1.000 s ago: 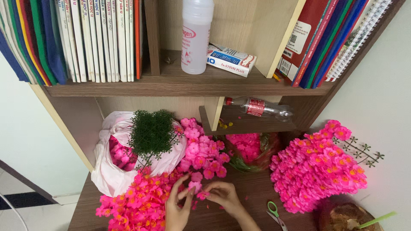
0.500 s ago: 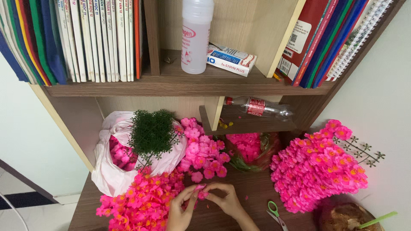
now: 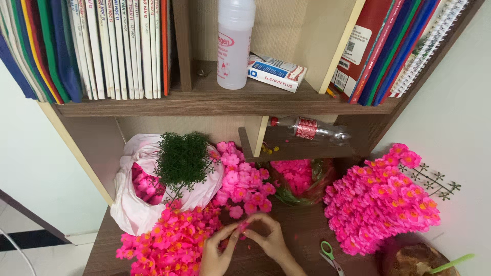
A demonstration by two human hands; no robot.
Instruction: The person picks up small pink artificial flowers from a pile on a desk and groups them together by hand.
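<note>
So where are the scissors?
The scissors lie on the desk at the bottom, just right of the right hand, below the big flower pile.

Home study corner, wooden bookshelf (image 3: pixel 204 105) of books (image 3: pixel 92 48), craft flowers (image 3: pixel 381 204) on desk (image 3: pixel 302 240)

**Hidden and cut off**

Your left hand (image 3: pixel 217 253) and right hand (image 3: pixel 268 240) run off the frame at six o'clock. Their fingertips cover most of the small pink flower (image 3: pixel 242 227). At five o'clock, the green-handled scissors (image 3: pixel 329 255) are clipped.
</note>
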